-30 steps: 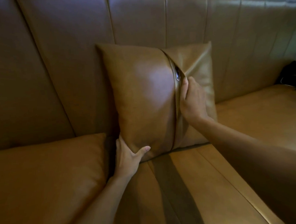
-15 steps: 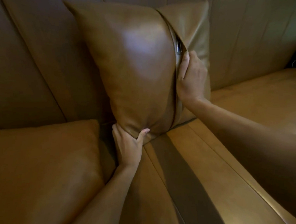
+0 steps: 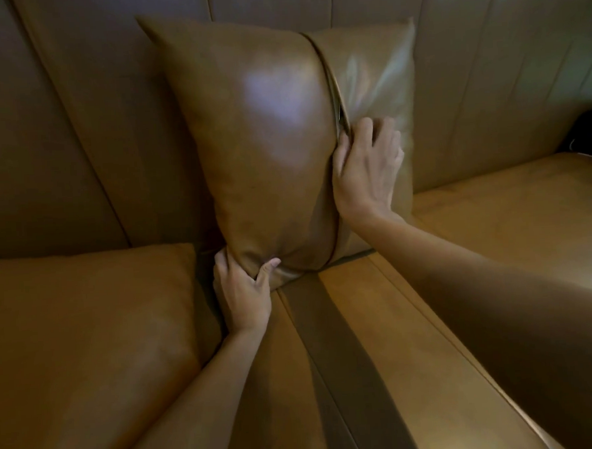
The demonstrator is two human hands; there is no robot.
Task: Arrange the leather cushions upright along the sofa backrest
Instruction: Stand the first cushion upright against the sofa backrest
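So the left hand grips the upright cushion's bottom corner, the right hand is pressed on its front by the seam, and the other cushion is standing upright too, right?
Not quite. The head view shows the other cushion lying flat on the seat, not upright. The rest holds: left hand grips the upright cushion at its bottom corner, right hand pressed by the seam.

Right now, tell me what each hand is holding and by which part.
Left hand pinches the upright leather cushion at its bottom left corner. Right hand presses flat beside the cushion's zipper seam, steadying rather than gripping.
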